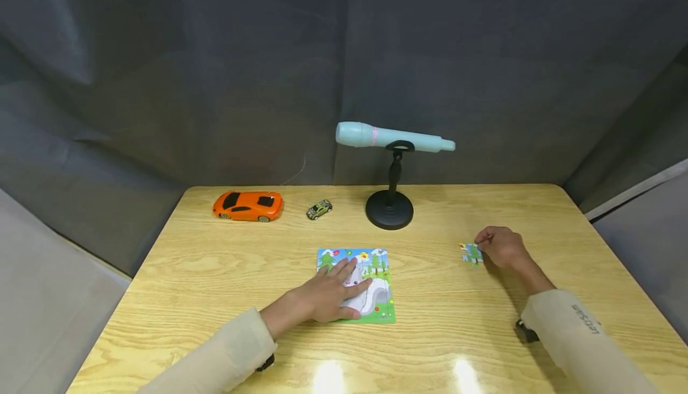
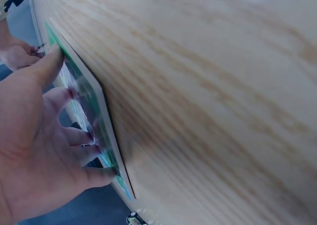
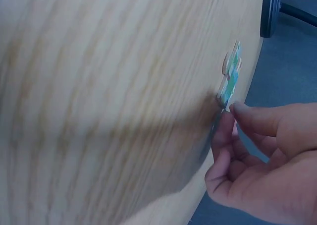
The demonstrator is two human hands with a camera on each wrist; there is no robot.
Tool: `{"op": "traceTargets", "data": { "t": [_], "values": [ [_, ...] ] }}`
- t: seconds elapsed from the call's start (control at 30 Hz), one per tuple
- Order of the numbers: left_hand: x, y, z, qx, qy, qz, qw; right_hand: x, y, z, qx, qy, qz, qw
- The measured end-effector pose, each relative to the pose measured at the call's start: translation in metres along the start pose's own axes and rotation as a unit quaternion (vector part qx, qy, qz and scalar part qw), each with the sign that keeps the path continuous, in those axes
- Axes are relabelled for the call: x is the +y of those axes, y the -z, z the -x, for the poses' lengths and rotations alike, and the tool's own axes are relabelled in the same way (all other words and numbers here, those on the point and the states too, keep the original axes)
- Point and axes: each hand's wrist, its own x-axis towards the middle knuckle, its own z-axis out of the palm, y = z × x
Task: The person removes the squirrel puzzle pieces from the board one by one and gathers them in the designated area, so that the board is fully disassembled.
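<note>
A square jigsaw puzzle (image 1: 379,298) with a pale animal, trees and flowers lies on the table. My left hand (image 1: 329,294) rests on its left half, fingers spread; the left wrist view shows the fingertips against the printed face and the thumb (image 2: 51,61) near one edge. Well to the right of the puzzle, my right hand (image 1: 502,247) pinches a small puzzle piece (image 1: 472,254) by its near right edge. From the right wrist, that piece (image 3: 230,81) shows green and blue, knobbed at the edge, low at the tabletop, with thumb and forefinger tips meeting at its end.
Behind the puzzle, a light blue microphone (image 1: 408,139) sits on a black round-based stand (image 1: 389,209). An orange toy car (image 1: 248,206) and a small green patterned toy car (image 1: 319,209) stand toward the back left of the wooden table (image 1: 215,298). Dark cloth hangs behind.
</note>
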Motion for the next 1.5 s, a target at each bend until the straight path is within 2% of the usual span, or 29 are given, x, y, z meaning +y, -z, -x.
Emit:
{"op": "traceTargets", "data": {
  "t": [0.2, 0.37, 0.63, 0.83, 1.03, 1.3, 1.5],
  "values": [
    [-0.001, -0.003, 0.000, 0.009, -0.001, 0.007, 0.9999, -0.011, 0.005, 0.000, 0.000, 0.012, -0.007, 1.000],
    [-0.001, -0.007, 0.001, 0.014, -0.002, 0.011, 0.9998, -0.031, -0.002, 0.003, 0.008, 0.053, -0.020, 0.998],
    [-0.002, -0.005, -0.001, 0.028, -0.011, -0.033, 0.9990, -0.090, -0.018, 0.001, 0.000, 0.071, -0.057, 0.996],
    [-0.005, -0.006, 0.000, 0.047, -0.015, -0.027, 0.9984, -0.130, -0.038, -0.006, 0.004, 0.094, -0.055, 0.994],
    [-0.011, -0.002, 0.008, 0.061, -0.002, -0.014, 0.9981, -0.159, -0.064, -0.010, -0.007, 0.082, -0.055, 0.995],
    [-0.017, -0.002, 0.017, 0.038, 0.015, -0.014, 0.9991, -0.184, -0.087, -0.005, -0.028, 0.068, -0.101, 0.992],
    [-0.016, -0.004, 0.021, 0.028, 0.024, -0.014, 0.9992, -0.192, -0.095, -0.005, -0.043, 0.060, -0.105, 0.992]
  ]
}}
